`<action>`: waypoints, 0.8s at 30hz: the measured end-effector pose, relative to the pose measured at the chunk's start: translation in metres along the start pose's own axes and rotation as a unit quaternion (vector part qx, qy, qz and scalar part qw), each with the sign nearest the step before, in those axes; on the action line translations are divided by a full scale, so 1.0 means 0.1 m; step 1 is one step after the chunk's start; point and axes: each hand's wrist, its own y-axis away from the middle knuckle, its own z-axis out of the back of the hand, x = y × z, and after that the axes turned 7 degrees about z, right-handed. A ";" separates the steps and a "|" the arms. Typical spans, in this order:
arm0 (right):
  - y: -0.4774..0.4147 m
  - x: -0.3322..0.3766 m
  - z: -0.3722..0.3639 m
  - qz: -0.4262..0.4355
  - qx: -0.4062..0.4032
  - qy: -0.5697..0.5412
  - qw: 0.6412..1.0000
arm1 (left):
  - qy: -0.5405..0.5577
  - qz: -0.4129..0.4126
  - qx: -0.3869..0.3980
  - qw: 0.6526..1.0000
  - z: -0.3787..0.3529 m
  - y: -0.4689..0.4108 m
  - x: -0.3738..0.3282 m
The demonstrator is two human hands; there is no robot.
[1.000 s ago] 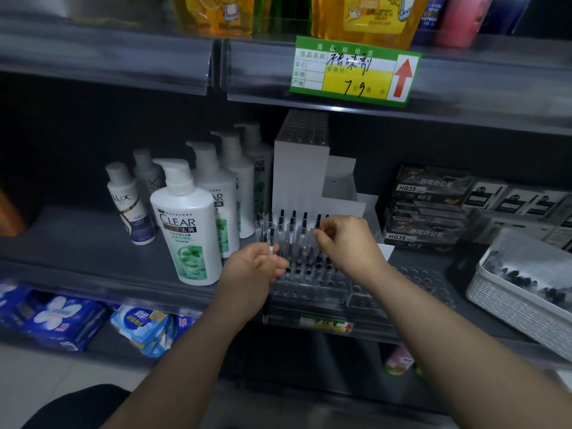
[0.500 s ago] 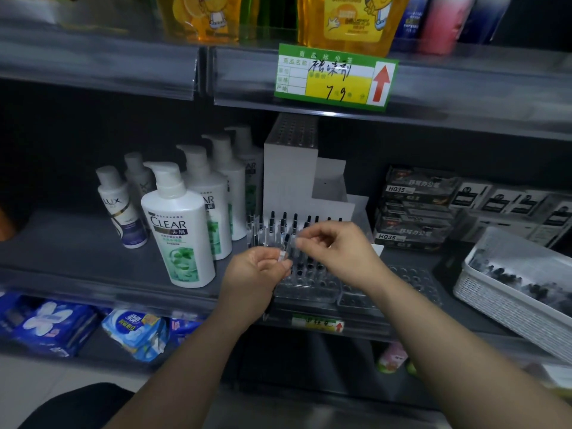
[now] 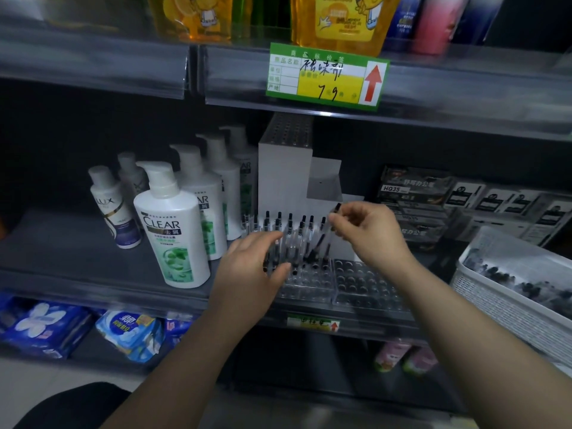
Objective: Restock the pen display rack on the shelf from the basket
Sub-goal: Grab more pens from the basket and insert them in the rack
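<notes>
Each pen point(image 3: 290, 219) is clear with a black cap. The display rack point(image 3: 365, 283) is transparent, dotted with a grid of round holes. The basket point(image 3: 501, 301) is white lattice. The shampoo bottle point(image 3: 173, 230) is white with green leaves; the price tag point(image 3: 325, 75) green and yellow, its arrow red.

Front pump btl point(image 3: 168, 224) bore "CLEAR". Small btl point(image 3: 106, 201) to its left read "LUX". Dark box point(image 3: 391, 188) was marked "HQ35". Price tag point(image 3: 326, 77) on upper shelf edge showed handwritten "7 9" and red up-arrow.
</notes>
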 end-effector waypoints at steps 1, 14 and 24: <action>-0.01 -0.02 0.00 0.006 -0.008 0.015 1.000 | -0.017 -0.023 -0.009 1.000 -0.01 0.00 0.02; -0.01 -0.11 -0.30 0.072 0.107 0.183 0.975 | -0.088 -0.051 -0.021 0.995 -0.07 -0.01 0.14; 0.00 -0.13 -0.34 0.035 0.098 0.191 0.976 | -0.083 -0.042 -0.020 0.995 -0.07 0.00 0.16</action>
